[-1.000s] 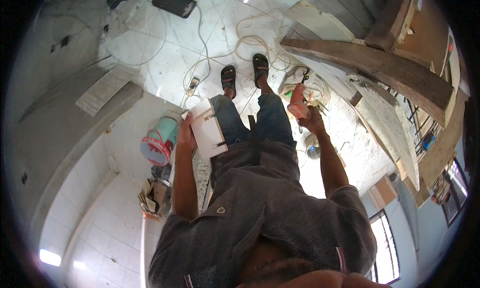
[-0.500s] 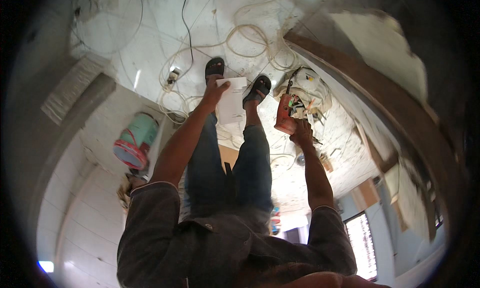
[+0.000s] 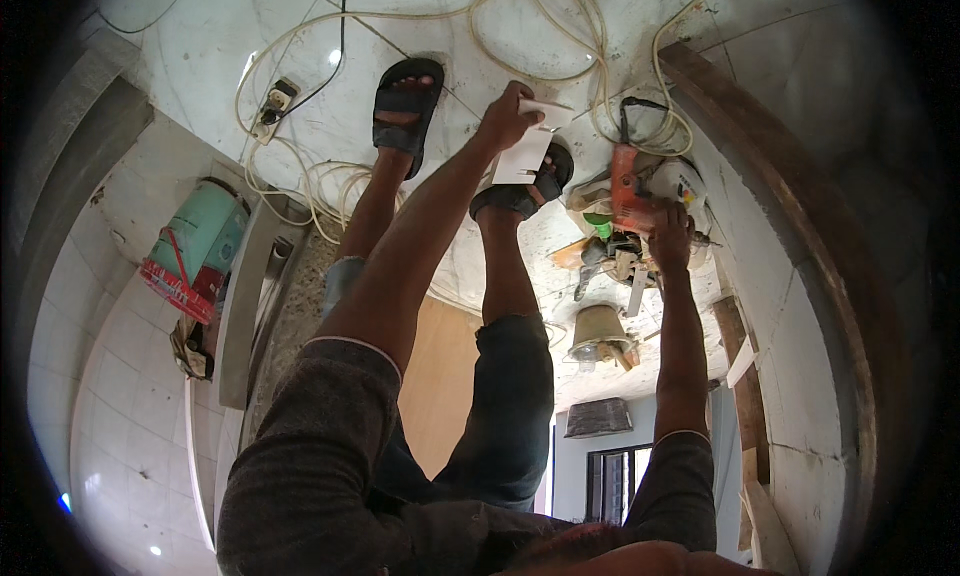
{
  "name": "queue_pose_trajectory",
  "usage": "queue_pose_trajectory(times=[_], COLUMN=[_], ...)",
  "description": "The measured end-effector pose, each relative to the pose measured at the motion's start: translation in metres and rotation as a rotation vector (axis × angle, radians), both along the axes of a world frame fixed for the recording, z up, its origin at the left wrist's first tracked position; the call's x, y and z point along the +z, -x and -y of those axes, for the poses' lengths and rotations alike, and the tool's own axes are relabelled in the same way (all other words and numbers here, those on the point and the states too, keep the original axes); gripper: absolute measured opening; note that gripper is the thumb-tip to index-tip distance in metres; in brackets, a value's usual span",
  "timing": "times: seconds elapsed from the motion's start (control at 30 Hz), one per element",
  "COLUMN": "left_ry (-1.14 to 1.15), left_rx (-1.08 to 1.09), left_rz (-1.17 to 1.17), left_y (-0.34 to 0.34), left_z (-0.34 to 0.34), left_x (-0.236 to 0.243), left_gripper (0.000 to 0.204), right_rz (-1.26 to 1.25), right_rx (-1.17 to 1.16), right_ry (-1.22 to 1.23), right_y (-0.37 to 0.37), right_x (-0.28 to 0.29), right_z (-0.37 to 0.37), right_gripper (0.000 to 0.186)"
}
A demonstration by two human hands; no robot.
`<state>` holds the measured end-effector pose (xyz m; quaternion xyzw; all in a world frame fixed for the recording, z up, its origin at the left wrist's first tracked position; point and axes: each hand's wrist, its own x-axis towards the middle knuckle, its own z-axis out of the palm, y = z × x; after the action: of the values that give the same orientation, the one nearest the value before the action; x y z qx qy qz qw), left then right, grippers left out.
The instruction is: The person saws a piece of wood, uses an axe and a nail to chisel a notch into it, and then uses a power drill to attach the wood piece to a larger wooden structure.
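My left hand (image 3: 508,119) is closed on the edge of a flat white piece (image 3: 522,159) with small slots, which hangs over my sandalled right foot (image 3: 525,191). Its exact kind I cannot make out. Off to the right, my right hand (image 3: 672,238) is closed around an orange-red power drill (image 3: 627,184), whose bit points right and whose dark cord leaves the handle end. Beneath the drill lies a pile of hand tools (image 3: 598,256) with a white container (image 3: 680,183) beside it.
A pale cable (image 3: 480,36) loops over the tiled floor, near a socket block (image 3: 275,109). On the left stands a teal bucket (image 3: 205,226) with red paint marks. A brown wooden edge (image 3: 800,191) curves along the right, and a beige bucket (image 3: 598,328) sits behind the tools.
The drill has moved right and now is over the tool pile. My left hand has carried the white piece to the right, from between my feet to over the right foot. The view has shifted.
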<state>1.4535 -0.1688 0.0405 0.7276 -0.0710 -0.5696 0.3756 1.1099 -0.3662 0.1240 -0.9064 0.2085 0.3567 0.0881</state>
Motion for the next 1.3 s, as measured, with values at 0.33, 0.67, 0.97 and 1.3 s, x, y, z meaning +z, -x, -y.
queue_pose_trajectory(times=[0.33,0.67,0.97,1.3], left_ry=[-0.124,-0.688,0.187,-0.106], left_rx=[-0.100,-0.124,-0.377,-0.224], left_rz=[0.276,-0.081,0.169,-0.233], left_y=[-0.072,-0.049,-0.104,-0.150], left_z=[-0.097,-0.317,-0.262,-0.202], left_x=[0.141,0.577,0.654,0.685], left_gripper=[0.060,0.052,0.026,0.028], right_rz=[-0.002,-0.121,0.360,0.840], right_rx=[-0.231,-1.806,-1.633,-2.573], right_ry=[0.070,-0.823,-0.961,-1.402], right_y=[0.005,-0.018,-0.058,-0.052], right_x=[0.059,0.534,0.623,0.633], right_z=[-0.043,-0.255,-0.229,-0.289], right_gripper=[0.070,0.053,0.044,0.031])
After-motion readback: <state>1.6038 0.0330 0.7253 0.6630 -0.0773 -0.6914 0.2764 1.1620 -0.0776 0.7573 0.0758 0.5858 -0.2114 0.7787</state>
